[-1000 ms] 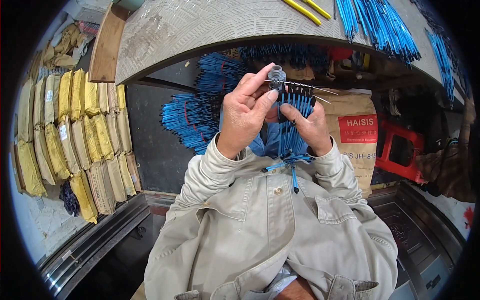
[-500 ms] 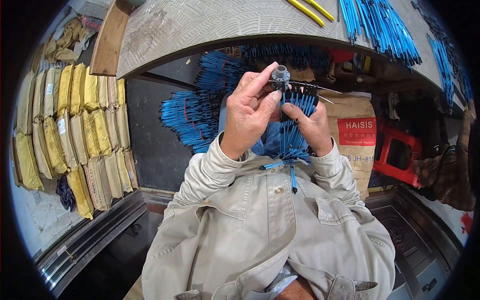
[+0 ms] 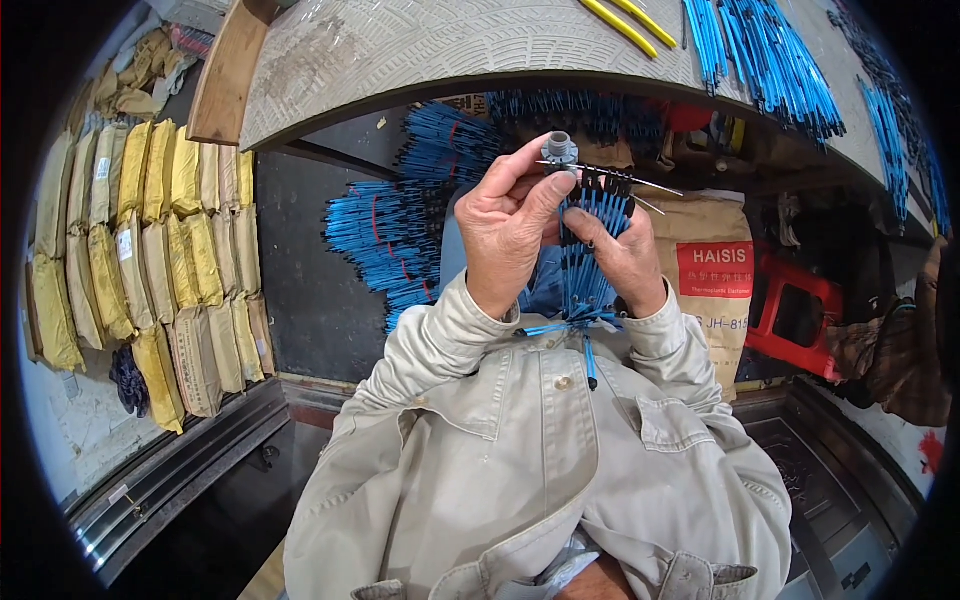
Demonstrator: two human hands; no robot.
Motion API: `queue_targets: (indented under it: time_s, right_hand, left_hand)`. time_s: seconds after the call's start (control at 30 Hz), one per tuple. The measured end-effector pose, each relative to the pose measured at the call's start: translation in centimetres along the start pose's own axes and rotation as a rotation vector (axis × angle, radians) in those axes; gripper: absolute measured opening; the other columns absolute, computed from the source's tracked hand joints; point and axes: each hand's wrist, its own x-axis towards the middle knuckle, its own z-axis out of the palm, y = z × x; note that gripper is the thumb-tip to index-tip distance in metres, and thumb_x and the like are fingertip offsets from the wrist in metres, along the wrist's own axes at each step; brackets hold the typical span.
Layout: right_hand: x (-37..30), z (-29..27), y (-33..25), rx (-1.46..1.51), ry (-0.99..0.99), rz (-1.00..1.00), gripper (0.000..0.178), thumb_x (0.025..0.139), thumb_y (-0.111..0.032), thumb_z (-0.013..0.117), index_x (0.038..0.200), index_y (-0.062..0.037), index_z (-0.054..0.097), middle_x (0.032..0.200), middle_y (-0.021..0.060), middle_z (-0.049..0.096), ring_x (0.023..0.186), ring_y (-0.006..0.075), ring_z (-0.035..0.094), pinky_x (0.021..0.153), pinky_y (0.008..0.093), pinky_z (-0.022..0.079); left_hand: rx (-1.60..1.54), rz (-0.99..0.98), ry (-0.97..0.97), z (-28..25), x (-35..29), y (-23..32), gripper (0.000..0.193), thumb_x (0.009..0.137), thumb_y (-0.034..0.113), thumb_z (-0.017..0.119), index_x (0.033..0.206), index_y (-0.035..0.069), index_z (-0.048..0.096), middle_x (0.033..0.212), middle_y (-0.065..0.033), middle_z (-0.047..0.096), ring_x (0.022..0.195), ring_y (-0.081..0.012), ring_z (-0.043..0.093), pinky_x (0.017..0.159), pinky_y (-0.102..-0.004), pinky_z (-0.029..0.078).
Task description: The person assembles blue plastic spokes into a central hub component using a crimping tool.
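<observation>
My left hand point(image 3: 505, 230) is closed, thumb and index finger pinching just under a grey threaded plastic fitting point(image 3: 559, 148). Thin metal rods point(image 3: 648, 186) stick out to the right beside the fitting. A row of slim blue tubes with black ends point(image 3: 590, 265) hangs below the rods, their black tips lined up along them. Against this bunch my right hand point(image 3: 632, 250) is closed, its thumb pressed on the tubes near the top. Their lower ends fan out over my shirt front. The fingers behind the tubes are hidden.
A grey patterned table point(image 3: 400, 60) crosses the far side, bearing yellow handles point(image 3: 620, 25) and loose blue tubes point(image 3: 770, 70). Banded bundles of blue tubes point(image 3: 385, 235) lie beneath. Yellow and tan packages point(image 3: 160, 250) are stacked left. A brown sack point(image 3: 715, 220) and red stool point(image 3: 800, 310) stand right.
My left thumb has slid up close to the fitting, and the index finger has come down beside it. The right hand still grips the tubes in nearly the same place.
</observation>
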Motion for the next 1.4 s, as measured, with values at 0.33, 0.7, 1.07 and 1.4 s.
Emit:
queue_targets:
  time_s: [0.33, 0.7, 1.07, 1.4]
  right_hand:
    - [0.6, -0.6, 0.4, -0.005, -0.079, -0.025, 0.030, 0.086, -0.016, 0.061, 0.109, 0.0010, 0.053, 0.092, 0.0089, 0.065, 0.080, 0.0140, 0.062, 0.072, 0.0265, 0.050]
    - [1.3, -1.3, 1.6, -0.058, -0.002, -0.166, 0.027, 0.081, -0.014, 0.065, 0.103, -0.0059, 0.052, 0.097, 0.0014, 0.052, 0.086, 0.0074, 0.048, 0.076, 0.0222, 0.041]
    - [0.9, -0.3, 0.2, 0.005, -0.062, -0.243, 0.024, 0.081, -0.010, 0.063, 0.101, -0.0041, 0.050, 0.102, 0.0052, 0.049, 0.096, 0.0123, 0.045, 0.085, 0.0261, 0.037]
    - [-0.4, -0.4, -0.6, -0.285, -0.099, -0.227, 0.023, 0.083, -0.017, 0.065, 0.097, -0.0012, 0.055, 0.090, 0.0027, 0.058, 0.076, 0.0105, 0.051, 0.070, 0.0238, 0.042]
  left_hand:
    - [0.087, -0.042, -0.021, -1.0, 0.1, -0.5, 0.034, 0.088, 0.012, 0.059, 0.118, -0.004, 0.054, 0.105, -0.0101, 0.063, 0.093, -0.0126, 0.059, 0.082, -0.0232, 0.046]
    - [-0.096, -0.063, -0.062, -1.1, -0.1, 0.0, 0.031, 0.088, 0.009, 0.060, 0.115, -0.005, 0.056, 0.098, -0.0046, 0.062, 0.084, -0.0076, 0.056, 0.077, -0.0192, 0.043]
    - [0.194, 0.188, -0.090, -1.7, -1.2, 0.4, 0.028, 0.087, 0.005, 0.059, 0.113, -0.005, 0.057, 0.096, -0.0037, 0.059, 0.084, -0.0072, 0.053, 0.072, -0.0183, 0.041]
    - [-0.002, 0.023, -0.201, -3.0, -1.9, 1.3, 0.031, 0.089, 0.010, 0.056, 0.115, -0.007, 0.054, 0.102, -0.0110, 0.062, 0.093, -0.0132, 0.058, 0.082, -0.0237, 0.045]
